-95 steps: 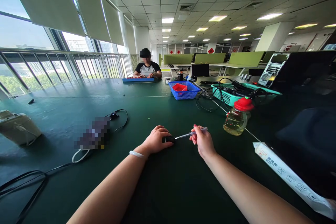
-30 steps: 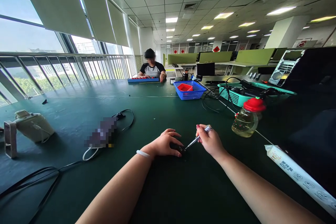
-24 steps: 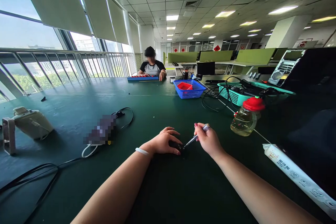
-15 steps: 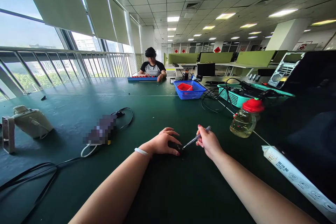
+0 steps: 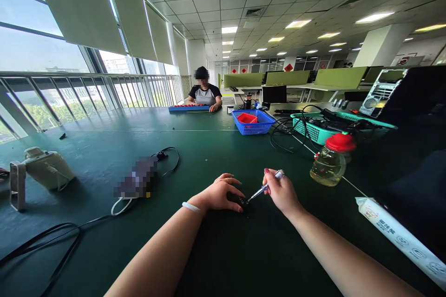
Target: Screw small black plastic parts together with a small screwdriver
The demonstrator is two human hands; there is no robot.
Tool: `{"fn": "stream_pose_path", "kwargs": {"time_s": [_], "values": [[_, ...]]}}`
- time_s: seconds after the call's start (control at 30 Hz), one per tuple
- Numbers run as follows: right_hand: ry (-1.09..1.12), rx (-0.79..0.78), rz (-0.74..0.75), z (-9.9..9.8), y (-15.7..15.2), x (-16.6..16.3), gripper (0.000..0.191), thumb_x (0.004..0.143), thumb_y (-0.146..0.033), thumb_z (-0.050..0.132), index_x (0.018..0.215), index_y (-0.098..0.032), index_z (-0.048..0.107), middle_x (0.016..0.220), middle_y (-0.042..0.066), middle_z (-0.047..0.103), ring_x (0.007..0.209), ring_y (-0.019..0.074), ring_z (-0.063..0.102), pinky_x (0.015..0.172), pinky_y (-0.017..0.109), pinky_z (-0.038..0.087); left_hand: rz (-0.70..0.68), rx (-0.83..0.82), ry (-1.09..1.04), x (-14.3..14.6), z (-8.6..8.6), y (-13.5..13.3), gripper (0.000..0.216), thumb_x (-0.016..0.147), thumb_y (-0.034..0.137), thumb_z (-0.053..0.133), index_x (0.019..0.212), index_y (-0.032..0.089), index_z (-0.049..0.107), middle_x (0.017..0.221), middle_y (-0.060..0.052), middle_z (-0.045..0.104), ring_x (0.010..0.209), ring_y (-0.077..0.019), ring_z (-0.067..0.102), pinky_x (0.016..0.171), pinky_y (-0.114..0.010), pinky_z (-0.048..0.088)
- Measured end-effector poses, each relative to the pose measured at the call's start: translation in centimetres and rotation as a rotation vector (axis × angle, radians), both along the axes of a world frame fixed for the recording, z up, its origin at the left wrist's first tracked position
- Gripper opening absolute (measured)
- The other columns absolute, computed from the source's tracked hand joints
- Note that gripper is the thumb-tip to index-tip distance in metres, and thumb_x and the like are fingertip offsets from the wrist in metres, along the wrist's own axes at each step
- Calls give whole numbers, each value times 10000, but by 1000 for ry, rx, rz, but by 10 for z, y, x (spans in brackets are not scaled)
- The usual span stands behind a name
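My left hand [image 5: 219, 192] rests on the dark green table [image 5: 223, 250] with its fingers curled over a small black object [image 5: 241, 201], pinning it down. My right hand [image 5: 282, 191] pinches a slim screwdriver [image 5: 266, 185] with a clear handle, held at a slant. Its metal tip touches the right end of the black object. A white band sits on my left wrist. Most of the black object is hidden under my left fingers.
A red-capped glass bottle [image 5: 329, 161] stands to the right, with a long white packet [image 5: 397, 236] nearer me. Cables [image 5: 52, 241], a blurred item [image 5: 135, 178] and a white device [image 5: 45, 169] lie left. Blue basket [image 5: 253, 122], teal basket [image 5: 320, 126]. Another person [image 5: 204, 93] sits at the far end.
The screwdriver went from nearly level to slanted with its tip down on the black object. In the last second my hands have barely moved; the view has shifted slightly.
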State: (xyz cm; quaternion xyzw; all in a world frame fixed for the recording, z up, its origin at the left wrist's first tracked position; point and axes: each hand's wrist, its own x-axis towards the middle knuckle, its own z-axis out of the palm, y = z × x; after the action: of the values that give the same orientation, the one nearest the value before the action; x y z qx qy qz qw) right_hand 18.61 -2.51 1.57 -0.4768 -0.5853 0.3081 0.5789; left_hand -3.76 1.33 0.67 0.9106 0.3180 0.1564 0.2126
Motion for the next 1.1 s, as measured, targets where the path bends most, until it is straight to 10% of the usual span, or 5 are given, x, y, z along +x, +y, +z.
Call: {"fn": "stream_pose_path", "kwargs": {"time_s": [0.63,1.1], "values": [[475,-401,-14,-17,14,1,448,759,-559,680,555,-204,498,352,-98,334,300,42,277,364,203,370,1,-3,25,0,3,-1,452,677,522,828,1085,335,771,1344,-82,618,1387,-353,388,1140,-510,318],[485,-296,-37,-17,12,-1,453,718,-559,705,515,-208,501,352,-86,337,320,56,299,359,207,363,6,4,25,1,3,-2,445,677,521,827,1074,328,775,1333,-82,623,1388,-361,383,1145,-525,306]]}}
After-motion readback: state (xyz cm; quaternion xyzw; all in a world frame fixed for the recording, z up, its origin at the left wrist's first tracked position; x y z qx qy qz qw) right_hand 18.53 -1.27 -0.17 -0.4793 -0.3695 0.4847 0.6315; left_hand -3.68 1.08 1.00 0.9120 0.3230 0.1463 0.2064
